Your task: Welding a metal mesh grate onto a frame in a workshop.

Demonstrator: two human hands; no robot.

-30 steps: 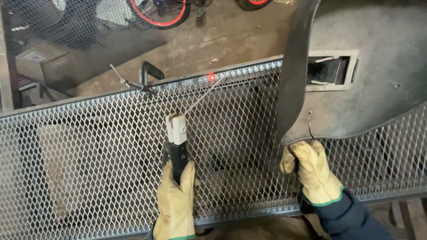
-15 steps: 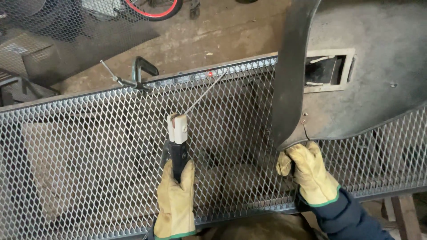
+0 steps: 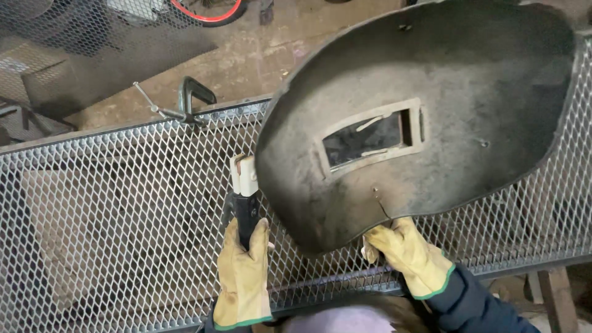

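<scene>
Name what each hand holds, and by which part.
Left hand: welding electrode holder, gripped by its dark handle. Right hand: dark welding face shield, gripped at its bottom edge.

Matt dark shield (image 3: 431, 111), scuffed, rough. Yellow leather gloves: left hand (image 3: 243, 277), right hand (image 3: 410, 256). Galvanised metal mesh (image 3: 111, 228), dull. Black steel clamp (image 3: 191, 98) at 11 o'clock.

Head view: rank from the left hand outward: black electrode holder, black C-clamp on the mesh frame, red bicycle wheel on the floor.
From the left hand:
1. Black electrode holder, gripped in it, just above the glove.
2. Black C-clamp, up-left on the top rail of the grey mesh panel.
3. Red bicycle wheel, at the top edge, beyond the panel.
</scene>
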